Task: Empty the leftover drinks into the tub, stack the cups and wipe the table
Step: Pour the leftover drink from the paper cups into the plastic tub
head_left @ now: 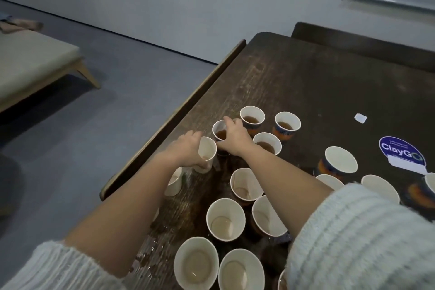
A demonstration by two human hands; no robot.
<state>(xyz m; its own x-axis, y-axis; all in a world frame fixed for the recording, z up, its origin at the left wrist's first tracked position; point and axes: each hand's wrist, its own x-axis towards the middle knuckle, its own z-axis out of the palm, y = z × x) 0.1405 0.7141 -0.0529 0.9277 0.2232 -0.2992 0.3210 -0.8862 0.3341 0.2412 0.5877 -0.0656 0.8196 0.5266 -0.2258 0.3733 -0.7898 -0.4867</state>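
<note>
Several paper cups stand on a dark wooden table point(317, 82). My left hand point(186, 149) grips a nearly empty cup point(207, 151), tilted, near the table's left edge. Just to its right, my right hand point(235, 136) grips the rim of a cup with brown drink point(219, 130). Three more cups holding drink point(252, 117) point(287, 123) point(268, 143) stand behind and right of that hand. Emptied cups point(225, 219) point(196, 263) cluster near me. No tub is in view.
Wet patches and droplets point(150, 254) lie on the near left of the table. A blue round sticker point(400, 152) and a small white paper scrap point(360, 118) lie at right. A bench back point(179, 113) runs along the table's left edge; a padded bench point(30, 66) stands far left.
</note>
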